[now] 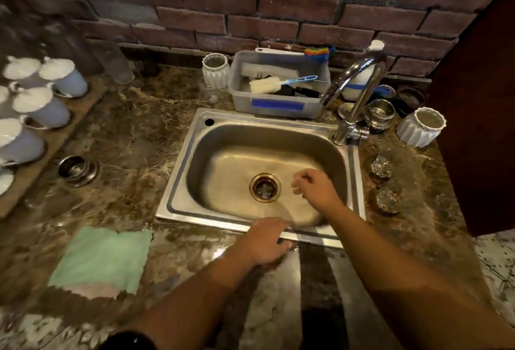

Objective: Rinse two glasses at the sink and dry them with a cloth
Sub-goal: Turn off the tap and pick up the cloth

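Note:
Two clear cut-glass tumblers stand on the marble counter right of the steel sink, one farther back and one nearer. A green cloth lies flat on the counter to the left of the sink, over a pink one. My right hand hovers over the right side of the basin, fingers loosely curled, holding nothing. Resting on the sink's front rim is my left hand, palm down and empty. No water runs from the chrome tap.
A grey tub of brushes sits behind the sink, with white ribbed cups on either side. White mugs stand upturned on a board at far left. A metal bowl lies near it. A dark cabinet panel rises at right.

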Tool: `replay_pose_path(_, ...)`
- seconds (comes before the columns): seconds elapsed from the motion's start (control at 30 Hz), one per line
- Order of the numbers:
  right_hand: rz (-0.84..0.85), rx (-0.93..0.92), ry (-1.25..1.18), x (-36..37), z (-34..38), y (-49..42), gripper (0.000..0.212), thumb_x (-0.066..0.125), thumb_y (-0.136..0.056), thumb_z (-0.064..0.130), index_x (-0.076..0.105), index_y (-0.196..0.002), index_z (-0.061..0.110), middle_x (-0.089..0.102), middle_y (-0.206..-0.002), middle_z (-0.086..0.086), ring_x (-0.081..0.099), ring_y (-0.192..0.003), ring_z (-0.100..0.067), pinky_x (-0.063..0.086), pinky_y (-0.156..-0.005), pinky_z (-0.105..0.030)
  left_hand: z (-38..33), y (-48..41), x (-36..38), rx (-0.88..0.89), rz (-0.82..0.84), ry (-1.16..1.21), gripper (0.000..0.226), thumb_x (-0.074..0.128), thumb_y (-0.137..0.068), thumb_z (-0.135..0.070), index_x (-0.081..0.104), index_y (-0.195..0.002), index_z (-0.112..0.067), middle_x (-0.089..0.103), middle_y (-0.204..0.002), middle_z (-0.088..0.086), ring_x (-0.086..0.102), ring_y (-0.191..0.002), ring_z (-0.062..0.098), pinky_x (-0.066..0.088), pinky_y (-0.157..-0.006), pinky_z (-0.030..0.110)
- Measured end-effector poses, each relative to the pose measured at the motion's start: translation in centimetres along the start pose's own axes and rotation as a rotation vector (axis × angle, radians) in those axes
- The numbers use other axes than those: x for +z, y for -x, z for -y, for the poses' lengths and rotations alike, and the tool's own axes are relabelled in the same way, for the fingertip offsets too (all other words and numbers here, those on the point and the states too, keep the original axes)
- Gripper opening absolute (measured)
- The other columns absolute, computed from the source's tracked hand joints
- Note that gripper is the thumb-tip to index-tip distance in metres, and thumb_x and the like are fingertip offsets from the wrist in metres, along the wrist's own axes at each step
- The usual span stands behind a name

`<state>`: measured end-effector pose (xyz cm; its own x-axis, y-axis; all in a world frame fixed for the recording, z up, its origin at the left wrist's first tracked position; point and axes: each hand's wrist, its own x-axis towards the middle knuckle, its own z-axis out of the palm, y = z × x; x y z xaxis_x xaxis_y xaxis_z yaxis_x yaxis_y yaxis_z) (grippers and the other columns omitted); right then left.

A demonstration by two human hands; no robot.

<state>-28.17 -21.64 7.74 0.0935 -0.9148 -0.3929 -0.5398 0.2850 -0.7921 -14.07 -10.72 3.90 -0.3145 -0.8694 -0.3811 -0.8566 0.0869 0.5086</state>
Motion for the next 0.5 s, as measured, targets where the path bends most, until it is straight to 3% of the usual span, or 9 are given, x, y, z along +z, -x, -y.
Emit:
replay_pose_path(0.1, 0.150, -0.094, 0.140, 5.4, 2.3, 3.2, 0.017, 0.054, -0.094, 0.007, 0.067, -0.085, 0.015, 0.071, -0.084, -0.008, 0.067, -0.070, -0.018, 0.048, -0.055, -0.016, 4.1, 3.8, -3.4, -0.001, 0.019, 0.064, 0.038, 0.057, -0.097, -0.034, 0.061, -0.130, -0.016, 0.063, -0.131, 0.011, 0.057, -0.120, 0.029, 0.046, -0.101, 0.040)
replay_pose_path(0.2, 0.294, -0.144, 0.225, 11.5, 4.2, 5.6, 0.021, 0.055, -0.093, 0.009, 0.067, -0.080, 0.021, 0.073, -0.083, -0.012, 0.068, -0.071, -0.023, 0.058, -0.071, -0.040, 10.4, 8.7, -6.2, -0.050, -0.032, 0.031, 0.031, 0.058, -0.096, -0.031, 0.066, -0.121, -0.014, 0.068, -0.123, 0.012, 0.061, -0.113, 0.030, 0.047, -0.092, 0.037)
replay_pose_path(0.3, 0.346, -0.197, 0.277, 17.5, 5.7, 7.1, 0.023, 0.059, -0.088, 0.014, 0.064, -0.069, 0.026, 0.073, -0.078, -0.002, 0.071, -0.075, -0.022, 0.059, -0.079, -0.043, 16.9, 14.1, -8.0, -0.144, -0.135, 0.019, 0.031, 0.060, -0.097, -0.027, 0.067, -0.124, -0.015, 0.067, -0.126, 0.008, 0.060, -0.117, 0.025, 0.045, -0.096, 0.033)
replay_pose_path(0.43, 0.364, -0.247, 0.369, 24.3, 7.8, 9.4, 0.012, 0.060, -0.087, 0.016, 0.070, -0.090, 0.022, 0.073, -0.090, -0.002, 0.067, -0.089, -0.023, 0.052, -0.081, -0.034, 25.4, 19.9, -8.9, -0.246, -0.218, -0.009, 0.032, 0.063, -0.094, -0.026, 0.065, -0.123, -0.013, 0.066, -0.124, 0.012, 0.059, -0.118, 0.030, 0.044, -0.096, 0.035)
replay_pose_path(0.5, 0.360, -0.299, 0.436, 27.1, 8.7, 10.2, 0.018, 0.061, -0.087, 0.018, 0.069, -0.102, 0.018, 0.072, -0.102, -0.006, 0.066, -0.096, -0.025, 0.053, -0.085, -0.035, 28.3, 21.8, -9.5, -0.263, -0.221, -0.036, 0.039, 0.065, -0.093, -0.026, 0.061, -0.129, -0.012, 0.064, -0.127, 0.014, 0.057, -0.121, 0.032, 0.043, -0.099, 0.038)
